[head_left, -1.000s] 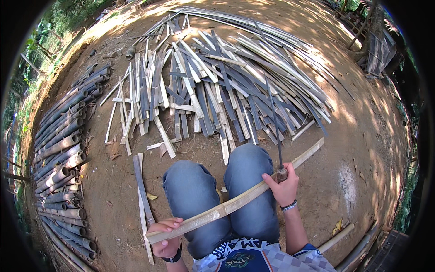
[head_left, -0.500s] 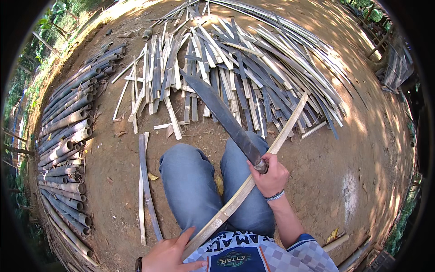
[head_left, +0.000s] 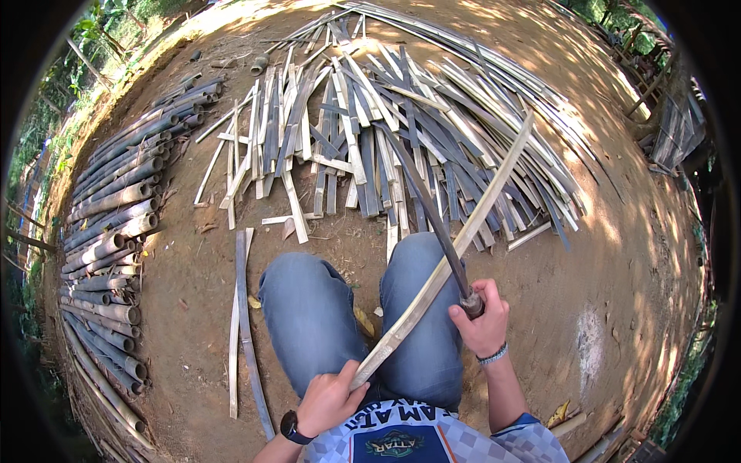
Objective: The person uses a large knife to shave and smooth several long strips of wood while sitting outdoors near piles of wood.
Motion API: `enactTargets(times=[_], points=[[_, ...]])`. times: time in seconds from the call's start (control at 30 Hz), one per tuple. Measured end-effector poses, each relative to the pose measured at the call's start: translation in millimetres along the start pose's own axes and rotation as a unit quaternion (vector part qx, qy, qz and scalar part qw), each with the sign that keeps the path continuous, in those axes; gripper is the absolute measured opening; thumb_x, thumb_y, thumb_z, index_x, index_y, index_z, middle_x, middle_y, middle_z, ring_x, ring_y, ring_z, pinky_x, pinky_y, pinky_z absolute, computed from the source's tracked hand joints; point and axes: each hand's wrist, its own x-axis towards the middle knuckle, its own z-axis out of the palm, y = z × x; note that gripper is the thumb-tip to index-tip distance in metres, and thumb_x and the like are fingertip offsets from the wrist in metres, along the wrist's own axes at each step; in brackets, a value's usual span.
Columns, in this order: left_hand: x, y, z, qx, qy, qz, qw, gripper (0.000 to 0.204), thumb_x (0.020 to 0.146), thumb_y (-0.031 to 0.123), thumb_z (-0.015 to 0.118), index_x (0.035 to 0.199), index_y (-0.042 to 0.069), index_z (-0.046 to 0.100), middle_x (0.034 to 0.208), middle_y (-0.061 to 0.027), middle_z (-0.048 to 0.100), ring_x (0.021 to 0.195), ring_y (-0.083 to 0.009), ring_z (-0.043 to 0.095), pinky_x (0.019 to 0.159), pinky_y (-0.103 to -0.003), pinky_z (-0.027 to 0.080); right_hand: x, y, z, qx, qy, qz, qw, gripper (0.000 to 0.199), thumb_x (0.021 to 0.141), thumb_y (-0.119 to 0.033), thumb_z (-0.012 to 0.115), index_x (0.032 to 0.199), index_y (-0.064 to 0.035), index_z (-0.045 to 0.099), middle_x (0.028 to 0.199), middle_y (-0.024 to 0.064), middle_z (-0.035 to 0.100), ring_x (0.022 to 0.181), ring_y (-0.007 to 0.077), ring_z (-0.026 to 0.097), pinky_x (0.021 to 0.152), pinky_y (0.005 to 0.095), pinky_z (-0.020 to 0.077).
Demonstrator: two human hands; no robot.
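My left hand (head_left: 330, 400) is closed around the near end of a pale split bamboo strip (head_left: 421, 305), which slants over my right thigh up toward the far right. My right hand (head_left: 485, 324) grips the handle of a machete (head_left: 438, 220). Its dark blade points away toward the upper left and is seen nearly edge-on. Blade and strip cross above my right knee; whether they touch I cannot tell. On the ground left of my legs lie two long strips, a dark one (head_left: 245, 324) and a pale one (head_left: 234, 347).
A wide heap of split bamboo strips (head_left: 363, 170) spreads over the dirt beyond my knees. Several round bamboo poles (head_left: 116, 247) lie stacked along the left. A pale ashy patch (head_left: 590, 347) marks the ground at right, and a pole end (head_left: 570, 426) lies near my right elbow.
My left hand has moved forward and right and closed around the strip's near end. The strip reaches farther away. The machete has turned edge-on, and my right hand has shifted right and nearer.
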Motion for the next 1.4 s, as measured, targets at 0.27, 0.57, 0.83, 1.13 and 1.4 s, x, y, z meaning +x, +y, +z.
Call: enactTargets(times=[0.27, 0.57, 0.83, 1.13, 1.4], points=[[54, 5, 34, -0.16, 0.022, -0.04, 0.986, 0.025, 0.09, 0.013, 0.057, 0.095, 0.001, 0.036, 0.055, -0.0249, 0.054, 0.055, -0.0462, 0.056, 0.051, -0.055, 0.044, -57, 18, -39, -0.118, -0.149, 0.027, 0.981, 0.047, 0.075, -0.048, 0.075, 0.088, -0.0058, 0.06, 0.059, 0.0117, 0.06, 0.054, 0.0314, 0.063, 0.05, 0.0373, 0.0499], [64, 5, 41, -0.034, 0.033, -0.031, 0.998, 0.023, 0.091, 0.017, 0.057, 0.092, -0.001, 0.043, 0.056, -0.0231, 0.057, 0.053, -0.0435, 0.059, 0.049, -0.053, 0.047, -30, 12, -35, -0.275, -0.186, -0.067, 0.941, 0.055, 0.075, -0.064, 0.066, 0.068, -0.0101, 0.057, 0.045, 0.0084, 0.053, 0.043, 0.0292, 0.058, 0.041, 0.0384, 0.0453], [65, 3, 38, -0.017, 0.018, -0.019, 1.0, 0.023, 0.091, 0.018, 0.057, 0.091, -0.001, 0.043, 0.054, -0.0234, 0.056, 0.053, -0.0435, 0.058, 0.048, -0.053, 0.047, -29, 5, -34, -0.303, -0.194, -0.08, 0.93, 0.058, 0.078, -0.066, 0.061, 0.064, -0.0108, 0.053, 0.044, 0.009, 0.05, 0.041, 0.0296, 0.057, 0.04, 0.0396, 0.0439], [66, 8, 32, -0.028, 0.009, -0.021, 0.999, 0.024, 0.089, 0.014, 0.059, 0.088, -0.002, 0.042, 0.056, -0.0258, 0.054, 0.056, -0.0459, 0.058, 0.05, -0.053, 0.045, -30, -5, -34, -0.323, -0.193, -0.07, 0.924, 0.059, 0.08, -0.066, 0.059, 0.062, -0.0106, 0.049, 0.044, 0.0088, 0.051, 0.041, 0.0284, 0.057, 0.038, 0.0375, 0.0433], [70, 13, 26, -0.03, -0.019, -0.023, 0.999, 0.025, 0.091, 0.017, 0.056, 0.091, -0.003, 0.041, 0.058, -0.0268, 0.057, 0.057, -0.0463, 0.059, 0.052, -0.054, 0.048, -36, -11, -36, -0.336, -0.193, -0.077, 0.919, 0.06, 0.08, -0.066, 0.059, 0.06, -0.0109, 0.048, 0.043, 0.0091, 0.05, 0.04, 0.0267, 0.057, 0.038, 0.0371, 0.0435]])
